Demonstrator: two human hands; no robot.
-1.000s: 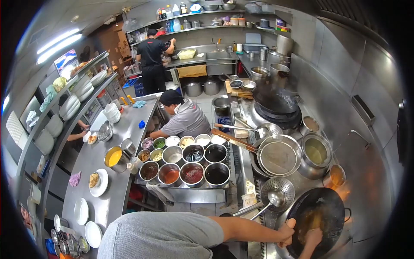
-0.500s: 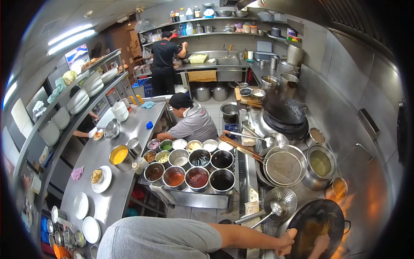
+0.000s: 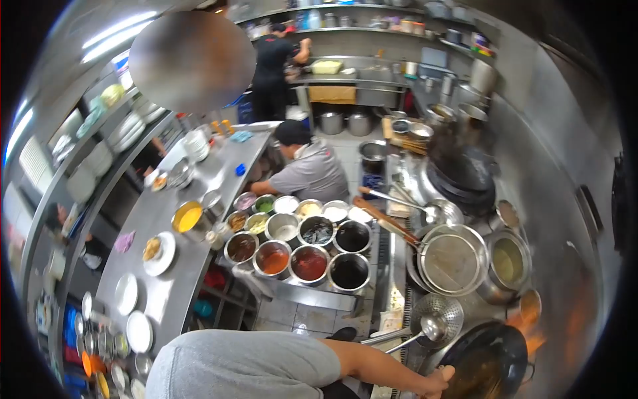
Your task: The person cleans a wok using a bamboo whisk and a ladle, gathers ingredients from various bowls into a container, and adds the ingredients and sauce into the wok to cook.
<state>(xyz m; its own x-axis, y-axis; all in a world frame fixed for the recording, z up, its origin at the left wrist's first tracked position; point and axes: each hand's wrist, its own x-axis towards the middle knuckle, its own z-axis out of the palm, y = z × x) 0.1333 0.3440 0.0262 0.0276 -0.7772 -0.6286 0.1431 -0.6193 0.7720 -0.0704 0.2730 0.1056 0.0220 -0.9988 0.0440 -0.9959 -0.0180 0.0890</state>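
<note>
My left hand (image 3: 435, 384), at the end of a bare arm with a grey sleeve, is closed around the light-coloured handle (image 3: 449, 371) of a dark wok (image 3: 488, 359). Brownish contents show low in the wok, partly cut off by the frame's bottom edge. Orange flames (image 3: 531, 336) rise beside its far right rim. My right hand is out of the frame. Just above the wok lies a perforated skimmer (image 3: 452, 311) with a steel ladle (image 3: 433, 327) resting in it.
Round strainers (image 3: 452, 261), a pot of yellowish liquid (image 3: 508, 259) and another wok (image 3: 462, 176) line the stove. Metal sauce containers (image 3: 309, 263) stand left of it. A person in grey (image 3: 309, 169) works behind them; another in black (image 3: 271, 73) stands farther back. Plates (image 3: 139, 331) lie on the left counter.
The view has turned, shifting the kitchen rightward in the frame. My right hand, earlier over the wok, has left the view. My left hand keeps its hold on the handle.
</note>
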